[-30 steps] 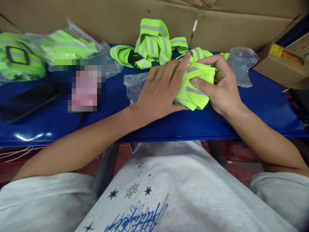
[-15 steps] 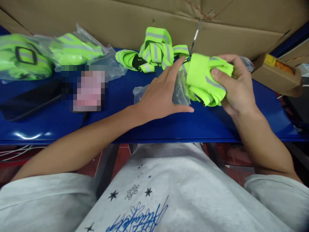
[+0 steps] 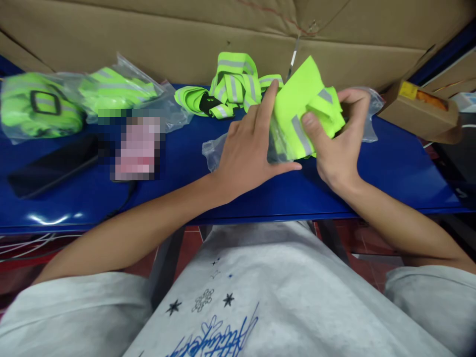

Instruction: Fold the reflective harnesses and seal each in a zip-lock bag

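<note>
My right hand (image 3: 336,144) grips a folded bundle of neon yellow-green reflective strap (image 3: 292,109) with grey stripes, its thumb pressed on the front. To its left, my left hand (image 3: 247,148) has its fingers stretched up and its thumb held out to the right. A clear plastic bag (image 3: 213,152) lies behind and around this hand; its film also shows between thumb and forefinger, against the lower left of the bundle. How the left fingers touch the bag is partly hidden. Behind the hands is a loose heap of the same reflective straps (image 3: 234,82) with a black piece.
On the blue table (image 3: 178,198), bagged reflective straps (image 3: 40,109) and another bagged bundle (image 3: 115,91) are at left, near a black case (image 3: 55,166) and a blurred pink item (image 3: 137,148). A cardboard box (image 3: 420,114) stands right; a cardboard wall (image 3: 148,34) backs the table.
My right hand has moved left with the strap bundle, which is now tilted and against the plastic bag beside my left hand. The left hand keeps its spread shape.
</note>
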The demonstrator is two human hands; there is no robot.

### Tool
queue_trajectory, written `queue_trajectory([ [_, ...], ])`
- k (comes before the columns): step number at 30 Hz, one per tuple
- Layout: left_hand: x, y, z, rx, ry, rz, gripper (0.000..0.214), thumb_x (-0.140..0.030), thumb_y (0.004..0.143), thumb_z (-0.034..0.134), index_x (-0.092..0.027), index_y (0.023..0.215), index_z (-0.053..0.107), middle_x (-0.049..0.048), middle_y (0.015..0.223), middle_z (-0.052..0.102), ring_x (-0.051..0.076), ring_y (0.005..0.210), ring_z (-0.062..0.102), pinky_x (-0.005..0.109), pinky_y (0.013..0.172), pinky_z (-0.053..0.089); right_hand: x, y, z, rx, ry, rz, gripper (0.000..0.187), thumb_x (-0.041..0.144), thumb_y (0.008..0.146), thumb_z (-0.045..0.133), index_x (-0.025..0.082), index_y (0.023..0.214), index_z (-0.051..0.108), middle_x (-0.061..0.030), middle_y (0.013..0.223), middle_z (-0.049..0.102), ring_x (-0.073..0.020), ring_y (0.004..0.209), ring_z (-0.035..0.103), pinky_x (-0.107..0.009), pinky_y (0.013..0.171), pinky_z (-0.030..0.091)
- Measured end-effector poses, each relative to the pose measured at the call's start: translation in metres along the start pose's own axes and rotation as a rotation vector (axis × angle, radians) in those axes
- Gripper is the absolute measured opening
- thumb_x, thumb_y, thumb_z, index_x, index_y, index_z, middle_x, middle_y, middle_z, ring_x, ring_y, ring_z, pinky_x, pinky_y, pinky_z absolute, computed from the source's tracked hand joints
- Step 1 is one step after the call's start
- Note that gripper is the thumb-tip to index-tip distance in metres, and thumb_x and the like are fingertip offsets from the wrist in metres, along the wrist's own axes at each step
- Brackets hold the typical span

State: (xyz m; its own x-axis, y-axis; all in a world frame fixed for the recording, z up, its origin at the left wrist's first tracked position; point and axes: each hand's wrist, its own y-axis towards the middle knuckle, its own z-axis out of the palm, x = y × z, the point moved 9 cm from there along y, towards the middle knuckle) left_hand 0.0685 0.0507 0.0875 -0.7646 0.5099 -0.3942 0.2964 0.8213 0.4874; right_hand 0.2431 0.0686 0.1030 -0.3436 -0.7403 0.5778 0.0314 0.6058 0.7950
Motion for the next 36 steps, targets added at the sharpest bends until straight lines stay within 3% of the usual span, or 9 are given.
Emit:
queue_trajectory([
  [4, 0.007, 0.002, -0.007, -0.001, -0.022, 0.004, 0.123, -0.072, 0.084, 0.075, -0.025, 0.168, -0.001, 0.0162, 0.176, 0.019, 0.033, 0.152, 0.043, 0.045, 0.117, 0.047, 0.001, 0.0, 0.023, 0.303, -0.007, -0.058, 0.076, 0.069, 0.081, 0.08, 0.033, 0.138, 0.045, -0.0077, 0.141, 0.054, -0.0302, 0.132, 0.056, -0.051, 0.111, 0.053],
  [8, 0.0, 0.003, -0.014, 0.03, -0.031, 0.053, 0.129, -0.064, 0.079, 0.085, -0.022, 0.168, 0.001, 0.0172, 0.175, 0.022, 0.032, 0.146, 0.051, 0.042, 0.117, 0.048, -0.023, 0.001, 0.032, 0.516, 0.153, 0.132, 0.054, 0.062, 0.093, 0.071, 0.031, 0.131, 0.051, -0.0069, 0.133, 0.067, -0.0265, 0.123, 0.066, -0.045, 0.099, 0.061],
  [11, -0.003, 0.003, -0.006, 0.109, 0.039, 0.044, 0.135, -0.056, 0.07, 0.095, -0.018, 0.167, 0.01, 0.0216, 0.171, 0.03, 0.037, 0.148, 0.05, 0.048, 0.118, 0.047, -0.027, -0.002, 0.03, 0.537, 0.143, 0.132, 0.052, 0.059, 0.092, 0.074, 0.027, 0.124, 0.051, -0.0065, 0.124, 0.069, -0.0252, 0.113, 0.069, -0.044, 0.093, 0.063],
  [17, 0.01, 0.003, 0.017, 0.214, 0.079, 0.013, 0.137, -0.052, 0.066, 0.098, -0.019, 0.167, 0.011, 0.0226, 0.161, 0.047, 0.042, 0.147, 0.051, 0.049, 0.112, 0.05, -0.002, -0.008, 0.023, 0.472, -0.094, -0.13, 0.054, 0.059, 0.088, 0.079, 0.027, 0.121, 0.051, -0.0043, 0.117, 0.062, -0.0279, 0.113, 0.064, -0.054, 0.1, 0.06],
  [22, 0.008, -0.001, 0.013, 0.156, 0.087, 0.044, 0.116, -0.06, 0.069, 0.095, -0.018, 0.157, 0.031, 0.0172, 0.143, 0.063, 0.04, 0.128, 0.065, 0.051, 0.109, 0.051, -0.004, -0.007, 0.02, 0.533, -0.084, -0.116, 0.059, 0.066, 0.082, 0.081, 0.029, 0.117, 0.05, -0.0043, 0.114, 0.061, -0.028, 0.111, 0.063, -0.053, 0.097, 0.061],
  [27, -0.012, -0.008, 0.001, 0.098, 0.237, 0.136, 0.106, -0.056, 0.076, 0.09, -0.016, 0.155, 0.033, 0.0208, 0.153, 0.055, 0.039, 0.132, 0.061, 0.051, 0.116, 0.043, -0.006, -0.011, 0.023, 0.501, -0.067, -0.087, 0.071, 0.07, 0.078, 0.082, 0.028, 0.124, 0.048, -0.0064, 0.122, 0.058, -0.0299, 0.115, 0.063, -0.056, 0.098, 0.061],
  [32, -0.027, -0.013, -0.015, -0.041, 0.296, 0.262, 0.092, -0.047, 0.094, 0.073, -0.013, 0.161, 0.02, 0.0232, 0.157, 0.049, 0.037, 0.141, 0.054, 0.051, 0.119, 0.038, 0.017, -0.005, 0.02, 0.416, -0.091, -0.103, 0.083, 0.068, 0.076, 0.084, 0.033, 0.14, 0.044, -0.0097, 0.134, 0.057, -0.0337, 0.12, 0.064, -0.058, 0.102, 0.06],
  [34, -0.031, -0.012, -0.019, -0.007, 0.162, 0.351, 0.088, -0.056, 0.1, 0.062, -0.013, 0.162, 0.015, 0.0212, 0.165, 0.038, 0.032, 0.153, 0.041, 0.049, 0.125, 0.035, 0.033, -0.004, 0.021, 0.48, -0.105, -0.176, 0.07, 0.061, 0.082, 0.081, 0.036, 0.14, 0.051, -0.0079, 0.133, 0.062, -0.0345, 0.122, 0.064, -0.059, 0.106, 0.057],
  [36, -0.03, -0.009, -0.022, 0.112, -0.043, 0.399, 0.088, -0.066, 0.104, 0.045, -0.013, 0.163, 0.007, 0.0196, 0.172, 0.022, 0.027, 0.16, 0.031, 0.047, 0.127, 0.032, 0.046, -0.005, 0.019, 0.522, -0.109, -0.282, 0.049, 0.051, 0.091, 0.075, 0.037, 0.135, 0.059, -0.0062, 0.133, 0.065, -0.0342, 0.128, 0.063, -0.059, 0.11, 0.055],
])
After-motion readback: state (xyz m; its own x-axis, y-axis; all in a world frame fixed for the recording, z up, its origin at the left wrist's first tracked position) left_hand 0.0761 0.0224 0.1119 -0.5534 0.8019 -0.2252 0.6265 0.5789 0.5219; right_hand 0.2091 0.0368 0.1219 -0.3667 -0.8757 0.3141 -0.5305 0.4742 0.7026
